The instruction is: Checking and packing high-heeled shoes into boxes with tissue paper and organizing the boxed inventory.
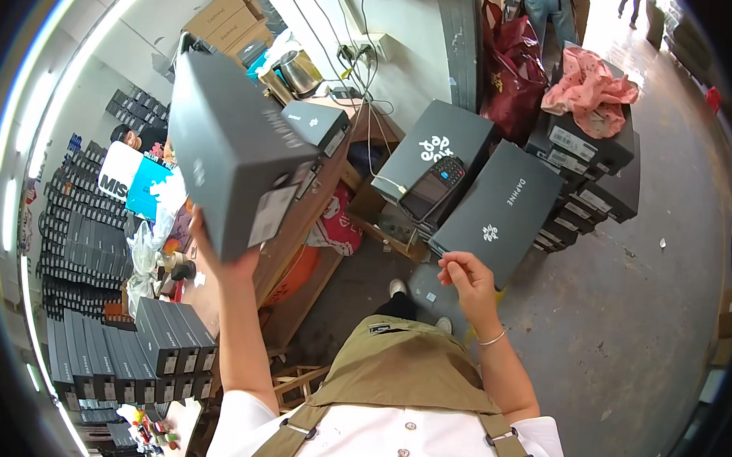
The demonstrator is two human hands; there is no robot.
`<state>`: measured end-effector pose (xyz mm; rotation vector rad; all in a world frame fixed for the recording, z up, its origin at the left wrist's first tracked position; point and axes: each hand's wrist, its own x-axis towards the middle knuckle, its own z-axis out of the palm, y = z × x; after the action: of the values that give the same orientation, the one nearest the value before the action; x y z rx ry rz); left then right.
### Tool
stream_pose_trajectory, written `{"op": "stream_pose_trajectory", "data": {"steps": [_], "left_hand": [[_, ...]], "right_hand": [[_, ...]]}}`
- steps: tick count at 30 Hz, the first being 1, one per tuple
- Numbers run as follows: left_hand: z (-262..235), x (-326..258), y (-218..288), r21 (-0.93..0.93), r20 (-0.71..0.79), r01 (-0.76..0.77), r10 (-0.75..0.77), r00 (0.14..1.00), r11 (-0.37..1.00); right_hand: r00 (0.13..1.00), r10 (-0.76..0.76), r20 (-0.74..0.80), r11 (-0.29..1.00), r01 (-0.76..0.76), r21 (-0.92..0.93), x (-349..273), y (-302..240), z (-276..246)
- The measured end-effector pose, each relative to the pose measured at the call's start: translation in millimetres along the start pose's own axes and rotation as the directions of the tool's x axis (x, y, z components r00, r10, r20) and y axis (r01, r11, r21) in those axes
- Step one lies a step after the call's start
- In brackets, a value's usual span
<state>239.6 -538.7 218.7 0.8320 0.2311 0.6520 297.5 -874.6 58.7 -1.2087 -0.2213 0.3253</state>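
My left hand (224,256) is closed on the lower end of a dark grey shoebox (216,143), which is raised and tilted at the left, with a white label on its end. Fingers curled and thumb pressed in, my right hand (470,287) is by the near corner of another grey shoebox (496,209). I cannot make out whether anything is between its fingers. A black handheld scanner (432,189) with a cable plugged in lies across that box's neighbour, a grey shoebox with a white logo (421,142). A smaller grey box (317,124) rests on the wooden table (297,226).
Stacked shoeboxes (585,188) topped with pink cloth (592,91) stand at the right, beside dark red bags (516,73). A metal kettle (299,71) and several cables are at the back. More shoeboxes (107,356) fill the left. An open carton (390,225) sits below.
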Motion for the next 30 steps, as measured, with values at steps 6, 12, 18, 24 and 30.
{"op": "stream_pose_trajectory", "data": {"steps": [6,12,18,24,30], "left_hand": [[20.9,136.4,-54.4,0.071,-0.051,0.181,-0.178,0.983,0.981],[-0.1,223.8,-103.6,0.025,0.047,0.468,-0.469,0.882,0.883],[-32.5,296.3,-127.9,0.128,-0.161,0.508,-0.487,0.858,0.852],[-113.2,391.9,-190.1,0.862,-0.165,0.047,0.192,0.967,0.504],[-81.0,343.1,-199.4,0.73,0.225,-0.357,-0.287,0.931,-0.583]], "right_hand": [[0.997,0.03,-0.077,0.999,-0.031,-0.009,19.6,5.3,9.3],[0.984,0.009,-0.179,0.996,-0.025,-0.088,43.9,5.9,20.1],[0.961,0.058,-0.27,0.994,-0.082,-0.077,57.5,19.2,32.8],[0.961,0.1,-0.257,0.975,-0.147,-0.169,80.1,27.9,39.9],[0.953,0.129,-0.273,0.98,-0.165,-0.115,98.8,27.2,30.9]]}}
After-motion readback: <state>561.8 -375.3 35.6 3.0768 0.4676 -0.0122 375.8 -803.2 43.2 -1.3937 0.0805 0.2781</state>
